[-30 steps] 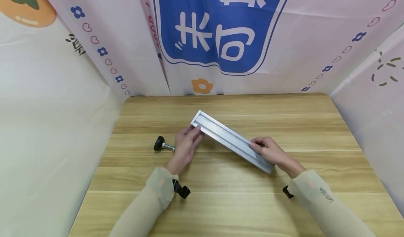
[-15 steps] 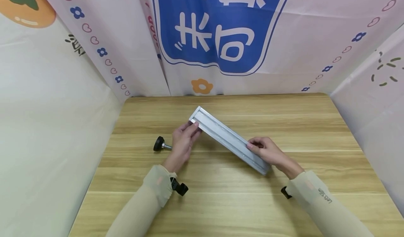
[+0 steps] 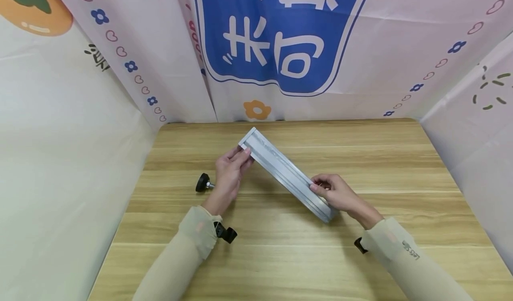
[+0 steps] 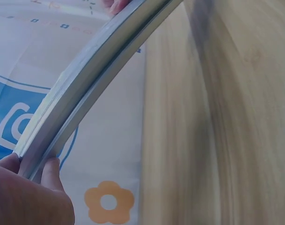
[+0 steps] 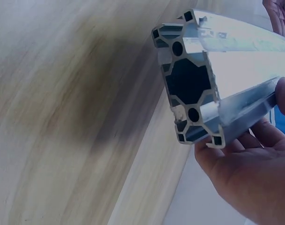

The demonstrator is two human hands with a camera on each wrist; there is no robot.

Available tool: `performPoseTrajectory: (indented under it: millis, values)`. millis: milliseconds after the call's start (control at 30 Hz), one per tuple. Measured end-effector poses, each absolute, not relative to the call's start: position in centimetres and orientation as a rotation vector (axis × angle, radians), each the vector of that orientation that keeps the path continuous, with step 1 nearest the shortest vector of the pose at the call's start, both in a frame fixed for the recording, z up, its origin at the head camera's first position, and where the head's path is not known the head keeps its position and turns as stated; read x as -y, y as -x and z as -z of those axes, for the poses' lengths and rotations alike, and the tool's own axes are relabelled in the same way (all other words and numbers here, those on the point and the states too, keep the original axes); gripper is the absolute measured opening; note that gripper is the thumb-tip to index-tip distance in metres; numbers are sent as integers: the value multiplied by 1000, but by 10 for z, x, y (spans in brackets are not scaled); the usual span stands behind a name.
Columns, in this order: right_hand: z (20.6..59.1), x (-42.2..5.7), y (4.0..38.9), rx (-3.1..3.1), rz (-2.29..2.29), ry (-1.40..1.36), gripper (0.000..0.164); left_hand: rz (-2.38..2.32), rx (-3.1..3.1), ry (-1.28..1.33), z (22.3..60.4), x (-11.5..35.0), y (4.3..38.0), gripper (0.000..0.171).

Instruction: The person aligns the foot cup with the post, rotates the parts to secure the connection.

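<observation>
An aluminium extrusion profile (image 3: 282,169), long, silvery and grooved, slants across the middle of the head view, its far end up and left. My left hand (image 3: 229,176) grips it near that far end, thumb on the side edge and fingers beneath. Close to the near end my right hand (image 3: 338,194) pinches it, thumb on top. The right wrist view shows the profile's hollow cut end (image 5: 189,79) facing the camera, with the right fingers curled below. Beside the left wrist lies a levelling foot (image 3: 203,183) with a black round base; its threaded stud is partly hidden.
The wood-grain table (image 3: 272,265) spreads beneath both hands. A printed cloth (image 3: 344,100) hangs along its back edge, and pale cloth walls (image 3: 68,172) flank both sides. A shadow falls on the table under the profile.
The profile's far end has swung away and its near end has shifted left, so it slants more steeply. Both hands moved slightly left with it. The left forearm now covers more of the levelling foot's stud.
</observation>
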State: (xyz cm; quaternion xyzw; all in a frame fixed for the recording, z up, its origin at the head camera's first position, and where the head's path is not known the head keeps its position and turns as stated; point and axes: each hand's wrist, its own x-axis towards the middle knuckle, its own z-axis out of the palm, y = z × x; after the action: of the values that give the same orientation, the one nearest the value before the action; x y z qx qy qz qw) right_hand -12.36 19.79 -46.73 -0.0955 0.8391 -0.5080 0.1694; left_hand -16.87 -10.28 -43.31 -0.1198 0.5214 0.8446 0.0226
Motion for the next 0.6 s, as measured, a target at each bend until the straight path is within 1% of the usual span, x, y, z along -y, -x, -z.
performPoseTrajectory:
  millis: [300, 600]
  values:
    - [470, -194, 122, -2384, 1483, 284, 27, -2615, -1611, 367, 425, 103, 169, 47]
    - [474, -189, 121, -2380, 1500, 294, 25, -2628, -1629, 315, 418, 102, 170, 52]
